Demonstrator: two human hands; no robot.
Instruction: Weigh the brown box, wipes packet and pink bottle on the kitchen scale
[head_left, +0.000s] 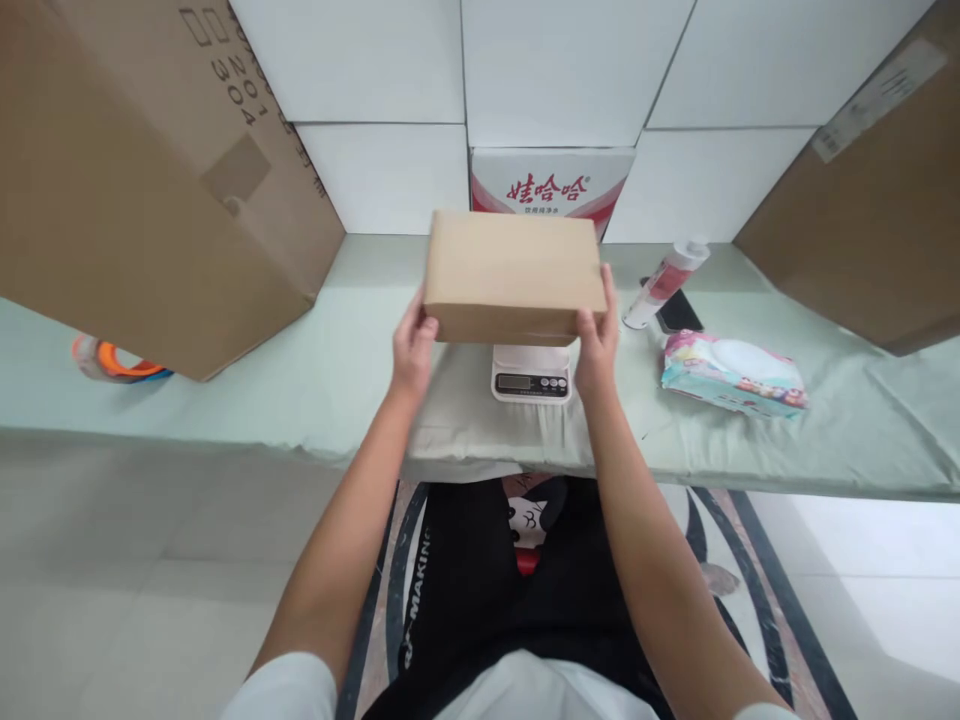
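Note:
Between my two hands is a closed brown cardboard box [514, 262]. My left hand [413, 345] grips its left end, and my right hand [598, 335] grips its right end, thumbs on the front face. Under the box a white digital kitchen scale [532, 376] shows its display and buttons at the front. The box hides the scale's platform, so I cannot tell whether the two touch.
Large cartons stand on the cloth-covered table [360, 370]: one at left [172, 180], one at right [877, 200]. A printed white box [551, 180] is behind. Right of me lie a tube [666, 285], a phone [679, 313] and a tissue pack [733, 375]; tape rolls [120, 360] lie left.

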